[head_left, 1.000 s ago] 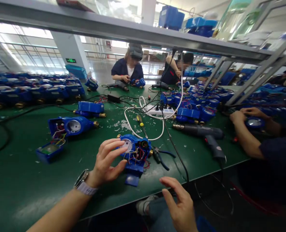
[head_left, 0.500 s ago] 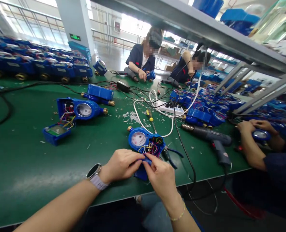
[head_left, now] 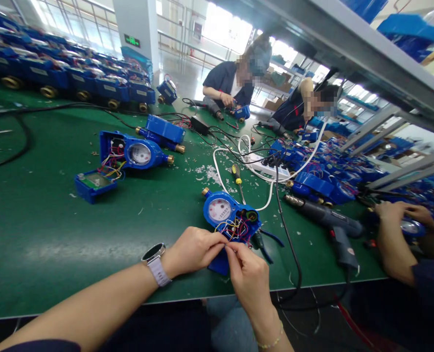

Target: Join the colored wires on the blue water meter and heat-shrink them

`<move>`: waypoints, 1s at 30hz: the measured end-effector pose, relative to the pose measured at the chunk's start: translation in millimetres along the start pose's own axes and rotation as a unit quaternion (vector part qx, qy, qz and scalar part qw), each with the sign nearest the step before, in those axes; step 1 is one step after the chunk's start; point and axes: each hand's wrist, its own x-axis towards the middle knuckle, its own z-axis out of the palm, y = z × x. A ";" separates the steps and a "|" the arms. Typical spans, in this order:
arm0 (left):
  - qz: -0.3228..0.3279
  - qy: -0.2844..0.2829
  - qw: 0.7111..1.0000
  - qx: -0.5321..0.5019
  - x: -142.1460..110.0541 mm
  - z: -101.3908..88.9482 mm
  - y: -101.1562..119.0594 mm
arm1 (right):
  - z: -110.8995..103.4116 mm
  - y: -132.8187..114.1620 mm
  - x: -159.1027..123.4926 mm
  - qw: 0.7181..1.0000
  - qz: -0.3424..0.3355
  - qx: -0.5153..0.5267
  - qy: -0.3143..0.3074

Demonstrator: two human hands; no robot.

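An opened blue water meter (head_left: 219, 209) lies on the bench right in front of me, with red and yellow wires (head_left: 235, 227) spilling out of its box. At the box's near edge, my left hand (head_left: 196, 250) pinches a wire between thumb and forefinger. My right hand (head_left: 249, 274) pinches there too, its fingertips almost meeting the left ones; the thin part between them is mostly hidden. Below the fingers is a blue cover (head_left: 218, 264), partly covered by my hands. Blue-handled pliers (head_left: 265, 249) lie just right of the meter. Behind it is a yellow-and-black screwdriver (head_left: 236, 175).
A second opened meter (head_left: 139, 154) lies left on the green bench (head_left: 55, 234). A heat gun (head_left: 325, 215), power strip (head_left: 268, 166) and cables are to the right. Rows of meters (head_left: 73, 78) stand back left. A co-worker's hands (head_left: 393, 215) work at far right.
My view has shifted, so the bench things sit further right. My fingers have come off the blue part at the box's edge and now pinch closely together by the wires.
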 end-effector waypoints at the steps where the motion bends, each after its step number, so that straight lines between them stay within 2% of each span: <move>1: -0.007 -0.005 1.000 -0.002 0.4 -0.2 0.1 | -0.6 0.4 -0.3 1.000 0.008 0.012 -0.004; 7: -0.017 -0.023 1.000 -0.008 1.5 -2.0 2.9 | -5.8 -0.1 -3.0 0.989 0.099 0.109 0.011; 13: -0.009 -0.008 1.000 -0.012 1.1 -3.4 4.7 | -4.3 5.1 -4.4 0.955 0.211 0.205 0.031; 19: 0.002 0.033 0.999 -0.026 1.5 -3.3 5.6 | 2.9 6.2 -3.8 0.917 0.259 0.298 0.048; 25: 0.010 0.045 0.999 -0.019 1.8 0.3 0.4 | 0.3 2.1 -1.0 0.866 0.293 0.387 0.119; 27: 0.009 0.044 0.999 -0.021 1.5 0.8 -0.7 | -4.8 4.0 -1.6 0.871 0.278 0.381 0.135; 30: 0.004 0.049 0.998 -0.034 0.9 0.8 0.7 | -11.5 6.6 -5.4 0.920 0.231 0.300 0.095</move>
